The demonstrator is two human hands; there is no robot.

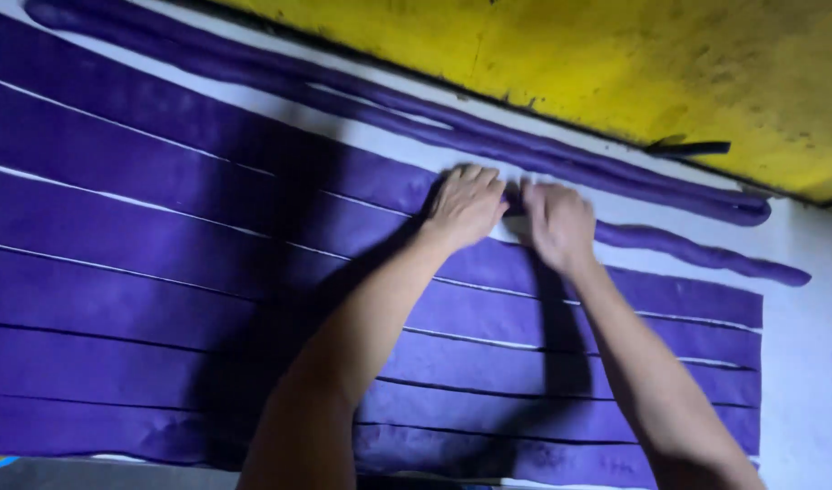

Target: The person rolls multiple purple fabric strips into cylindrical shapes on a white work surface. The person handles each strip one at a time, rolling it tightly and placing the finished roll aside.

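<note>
Purple dough strip, topmost of the flat cut bands, half rolled: right part already a thin rope running to the right end, left part flat on the white tabletop. Roll front sits right under both hands, mid-width, near the far side.

Left hand palm down on the strip edge, fingers curled over the fold; grip pressed onto the dough, not pinching as far as visible. Right hand just beside it, nearly touching, fingers pressed down over the start of the rope. Fingertips hidden by knuckles, so exact contact unclear.

To do this well, judged from the layout: keep both palms close together, tuck the far edge over tight, press evenly, then work leftward along the band in short overlapping stretches. Uneven pressure likely gives lumps like those on the finished rope's tail. Avoid dragging the next strip below, only a thin white gap apart. Light pull outward while rolling should hold thickness uniform.

Beyond: two long finished ropes lying along the far edge, side by side, partly touching. More flat bands nearer the body, parallel, separated by narrow cuts. Yellow surface behind the tabletop, worn and scuffed. Forearm shadows across the middle bands.
</note>
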